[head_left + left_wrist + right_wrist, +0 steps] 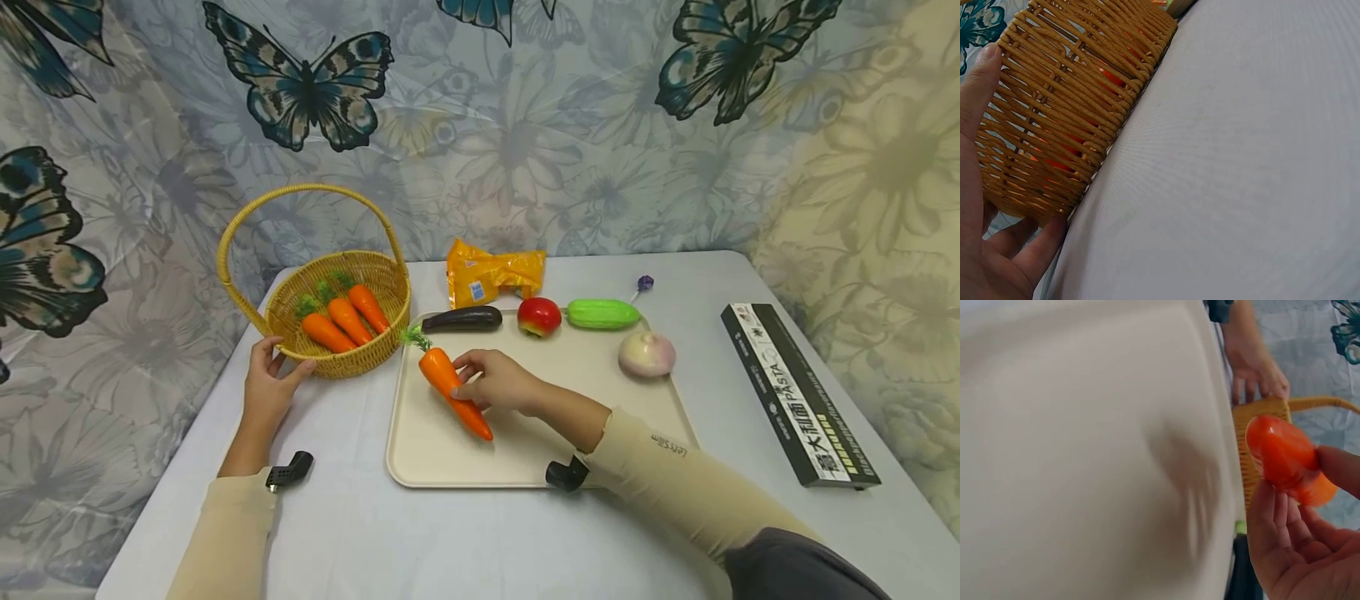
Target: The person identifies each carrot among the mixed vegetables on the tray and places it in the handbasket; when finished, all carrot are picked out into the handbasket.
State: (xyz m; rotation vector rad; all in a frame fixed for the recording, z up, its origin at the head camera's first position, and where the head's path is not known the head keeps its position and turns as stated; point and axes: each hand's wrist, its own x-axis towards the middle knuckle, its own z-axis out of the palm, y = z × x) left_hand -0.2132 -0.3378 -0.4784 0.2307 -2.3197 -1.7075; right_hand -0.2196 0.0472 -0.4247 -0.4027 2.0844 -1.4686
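Observation:
My right hand [498, 383] pinches an orange toy carrot [441, 373] between thumb and fingers. The carrot is held above the beige tray [442, 462], tilted with its green top toward the wicker basket [348, 362]. In the right wrist view its rounded orange body [1282, 453] sits in the fingers. At the basket's near left side, my left hand [266, 387] grips the woven wall, its thumb and fingers spread around it; the left wrist view shows the thumb [982, 81] on the wicker. Three carrots [327, 332] lie inside the basket, under its tall arched handle.
Along the tray's back edge are an eggplant [465, 319], a red apple [539, 317] and a green cucumber [602, 314]. An onion [647, 355] sits at its right. Behind are an orange packet [491, 277] and a purple lollipop [645, 284]. A black pasta box [798, 392] lies far right.

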